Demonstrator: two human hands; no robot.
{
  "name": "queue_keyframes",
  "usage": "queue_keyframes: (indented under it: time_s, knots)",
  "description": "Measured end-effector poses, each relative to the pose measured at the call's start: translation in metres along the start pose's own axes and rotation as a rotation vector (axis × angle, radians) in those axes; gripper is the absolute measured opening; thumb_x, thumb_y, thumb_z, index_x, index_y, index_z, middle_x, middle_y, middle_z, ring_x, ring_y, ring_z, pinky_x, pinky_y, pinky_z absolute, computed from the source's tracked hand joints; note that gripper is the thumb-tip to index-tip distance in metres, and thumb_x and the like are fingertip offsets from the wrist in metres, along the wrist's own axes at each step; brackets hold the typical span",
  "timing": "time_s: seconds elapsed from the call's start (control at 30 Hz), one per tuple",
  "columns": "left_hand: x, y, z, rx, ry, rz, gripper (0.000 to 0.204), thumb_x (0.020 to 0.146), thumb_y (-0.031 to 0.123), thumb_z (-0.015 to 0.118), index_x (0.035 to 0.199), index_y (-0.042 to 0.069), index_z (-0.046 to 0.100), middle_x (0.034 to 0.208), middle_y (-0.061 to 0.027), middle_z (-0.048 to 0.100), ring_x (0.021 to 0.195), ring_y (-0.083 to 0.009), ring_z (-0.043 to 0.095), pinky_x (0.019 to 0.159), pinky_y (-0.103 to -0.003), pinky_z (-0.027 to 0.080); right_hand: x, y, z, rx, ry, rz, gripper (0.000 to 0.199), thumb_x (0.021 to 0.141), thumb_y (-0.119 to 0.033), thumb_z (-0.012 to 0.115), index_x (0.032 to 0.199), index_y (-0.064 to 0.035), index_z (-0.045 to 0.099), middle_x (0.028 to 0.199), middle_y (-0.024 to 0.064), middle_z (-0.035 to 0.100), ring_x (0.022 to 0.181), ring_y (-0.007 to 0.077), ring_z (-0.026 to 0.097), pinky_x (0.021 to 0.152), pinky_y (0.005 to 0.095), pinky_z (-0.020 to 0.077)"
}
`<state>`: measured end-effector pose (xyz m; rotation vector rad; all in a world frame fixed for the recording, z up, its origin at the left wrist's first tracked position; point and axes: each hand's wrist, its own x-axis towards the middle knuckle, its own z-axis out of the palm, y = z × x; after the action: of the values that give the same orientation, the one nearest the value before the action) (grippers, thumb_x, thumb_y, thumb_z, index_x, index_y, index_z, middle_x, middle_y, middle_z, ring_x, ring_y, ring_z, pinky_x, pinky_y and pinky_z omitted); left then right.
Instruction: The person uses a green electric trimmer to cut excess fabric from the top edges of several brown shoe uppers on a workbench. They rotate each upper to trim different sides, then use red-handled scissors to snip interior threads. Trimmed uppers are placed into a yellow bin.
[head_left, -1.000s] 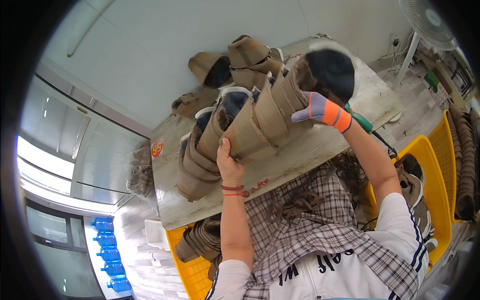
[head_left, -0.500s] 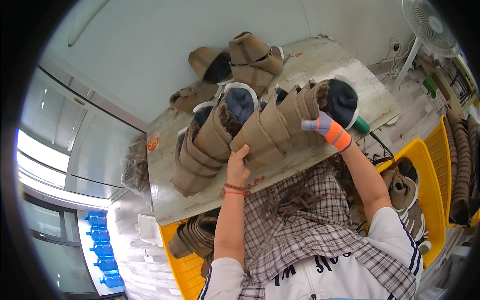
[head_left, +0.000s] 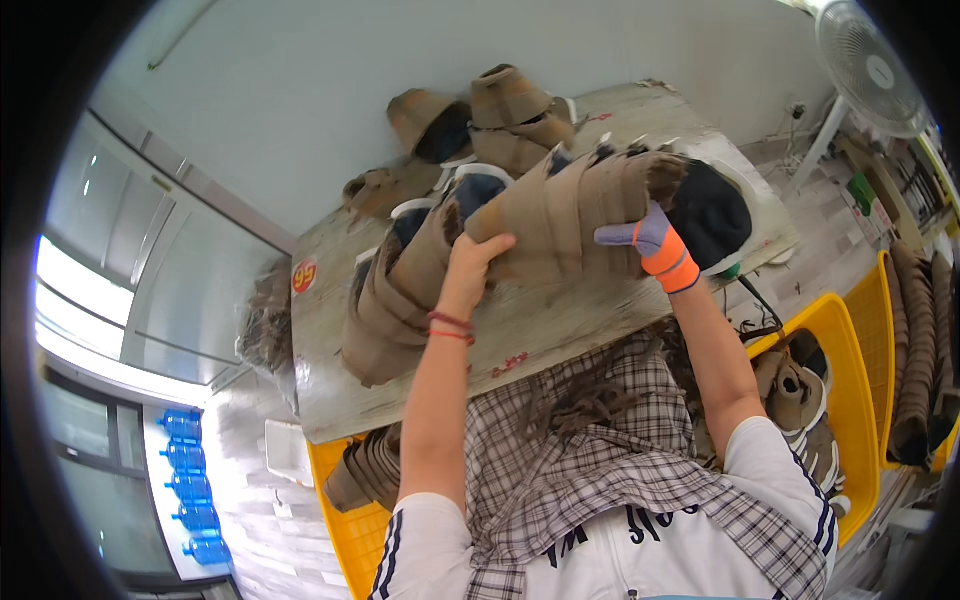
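Between my hands is a stack of nested brown plaid slippers (head_left: pixel 570 222), with fuzzy lining and a dark sole (head_left: pixel 712 205) showing at its right end. My bare left hand (head_left: pixel 476 268), with red bands at the wrist, grips the stack's left end, thumb on top. My right hand (head_left: pixel 655 248), in a grey and orange glove, holds the right end, thumb along the side. The fingers behind the stack are hidden. A second stack of nested slippers (head_left: pixel 400 310) lies on the table just left of my left hand.
Loose slippers (head_left: pixel 500 120) lie at the table's (head_left: pixel 560 345) back. A green-handled tool (head_left: pixel 733 271) with a dark cord is at its right edge. Yellow crates (head_left: pixel 848 400) of slippers stand on the right, another (head_left: pixel 350 525) at the lower left. A fan (head_left: pixel 870 75) stands far right.
The held stack has been raised off the table and shifted right, apart from the left stack. My left hand moved up with it; my right hand stayed at its end.
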<state>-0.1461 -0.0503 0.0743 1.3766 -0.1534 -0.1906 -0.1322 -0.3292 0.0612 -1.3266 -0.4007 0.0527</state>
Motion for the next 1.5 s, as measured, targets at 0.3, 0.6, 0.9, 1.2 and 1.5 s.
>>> queue_keyframes:
  time_s: [0.3,0.6,0.9,1.2,1.5]
  knots:
    - [-0.011,-0.054,0.034,0.738,0.728,0.396,0.071,0.089,0.020,0.059,0.139,-0.012,0.019,0.141,-0.0334,0.027,0.132,-0.0408,0.029,0.110,-0.041,0.023,-0.008,0.057,0.033,0.201,0.263,0.060,0.041,0.070,0.002,0.077,0.108,0.0034,0.061,0.104,0.0079,0.066,0.089,0.0158,0.062,0.079,0.0294,0.0518]
    - [-0.114,-0.004,0.022,0.993,0.821,0.744,0.026,0.082,0.005,0.062,0.108,0.000,0.060,0.124,-0.0167,0.050,0.114,-0.0313,0.048,0.098,-0.038,0.037,-0.008,0.049,0.052,0.062,0.258,-0.021,0.041,0.072,0.004,0.073,0.111,0.0037,0.060,0.105,0.0098,0.065,0.090,0.0199,0.064,0.078,0.0311,0.0548]
    - [-0.229,-0.083,-0.202,-0.141,0.869,0.373,0.040,0.090,0.020,0.061,0.121,-0.002,0.049,0.114,-0.0109,0.054,0.104,-0.0206,0.053,0.091,-0.034,0.043,0.026,0.046,0.033,0.007,-0.031,0.103,0.044,0.071,0.001,0.075,0.113,-0.0006,0.060,0.104,0.0071,0.066,0.092,0.0164,0.063,0.081,0.0307,0.0522]
    - [-0.161,-0.017,-0.231,-0.332,0.393,-0.019,0.047,0.084,0.017,0.064,0.123,-0.004,0.051,0.120,-0.0179,0.057,0.110,-0.0267,0.057,0.094,-0.040,0.049,0.078,0.029,0.043,0.007,-0.318,0.241,0.060,0.065,0.000,0.075,0.122,-0.0001,0.054,0.113,0.0074,0.063,0.103,0.0185,0.059,0.091,0.0342,0.0470]
    - [-0.158,-0.007,-0.210,-0.454,0.302,0.087,0.050,0.072,0.009,0.065,0.120,0.000,0.055,0.111,-0.0112,0.064,0.103,-0.0242,0.061,0.089,-0.039,0.051,0.107,0.040,0.070,-0.065,-0.418,0.255,0.068,0.062,-0.005,0.072,0.127,0.0006,0.049,0.115,0.0068,0.060,0.103,0.0208,0.057,0.092,0.0345,0.0461]
